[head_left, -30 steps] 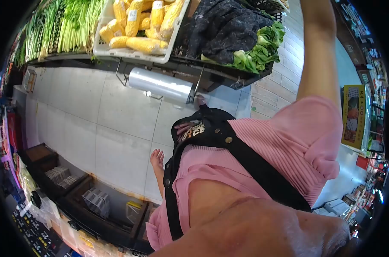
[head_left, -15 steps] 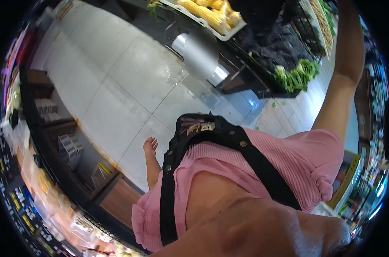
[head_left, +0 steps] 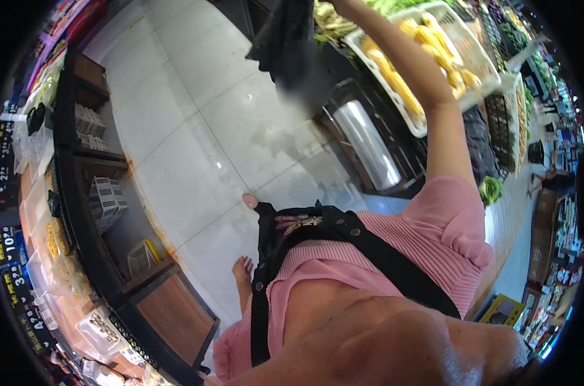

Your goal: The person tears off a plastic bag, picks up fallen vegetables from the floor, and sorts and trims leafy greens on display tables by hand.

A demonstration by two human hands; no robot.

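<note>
My left hand (head_left: 242, 267) hangs low at my side over the tiled floor, fingers loosely apart and holding nothing. My right arm reaches up across a white crate (head_left: 420, 128) of yellow corn cobs (head_left: 436, 45). At the top edge, my right hand (head_left: 343, 5) is largely cut off, over leafy greens (head_left: 333, 22); its fingers are hidden. Just left of it hangs dark, ragged-edged material (head_left: 282, 38). Whether my hand touches this material I cannot tell. A grey blur covers the area below it.
A roll of clear plastic film (head_left: 369, 145) sits on the front of the produce stand. To the left runs a shelf unit (head_left: 169, 315) with packed goods on top and baskets (head_left: 105, 202) inside. Pale floor tiles (head_left: 195, 141) lie between. A black crate (head_left: 501, 122) stands beyond the corn.
My right arm has swung left over the corn, bringing part of the hand into view. The stand appears further right and lower, and a shoe tip now shows. My left hand still hangs down.
</note>
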